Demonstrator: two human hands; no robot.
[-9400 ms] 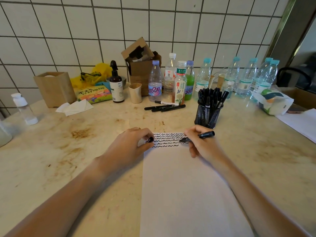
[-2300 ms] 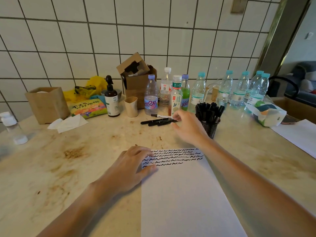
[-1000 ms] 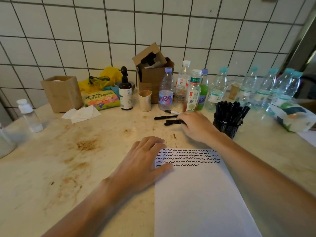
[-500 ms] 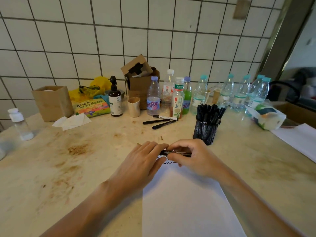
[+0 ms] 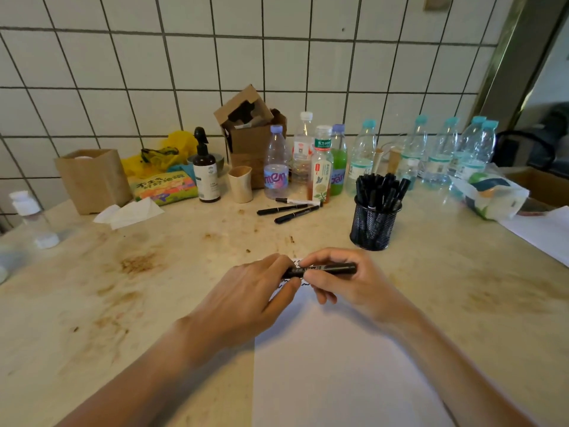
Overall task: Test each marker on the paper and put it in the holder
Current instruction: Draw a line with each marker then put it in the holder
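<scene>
A black marker (image 5: 331, 268) lies level between both hands above the top edge of the white paper (image 5: 338, 365). My right hand (image 5: 348, 283) grips its barrel. My left hand (image 5: 255, 291) pinches the capped left end. The hands hide most of the black wavy test lines on the paper. A black mesh holder (image 5: 374, 228) with several black markers stands behind and to the right. Three loose markers (image 5: 291, 211) lie on the counter further back, one with a white barrel.
Water and drink bottles (image 5: 363, 158) line the tiled wall behind the holder. A cardboard box (image 5: 251, 140), a pump bottle (image 5: 205, 172), a cup (image 5: 240, 184), a brown box (image 5: 92, 180) and tissues (image 5: 129, 212) stand at the back left. A wrapped packet (image 5: 489, 195) lies right.
My right hand picked a marker from the loose group and brought it over the paper. My left hand left the paper and took hold of the marker's cap end.
</scene>
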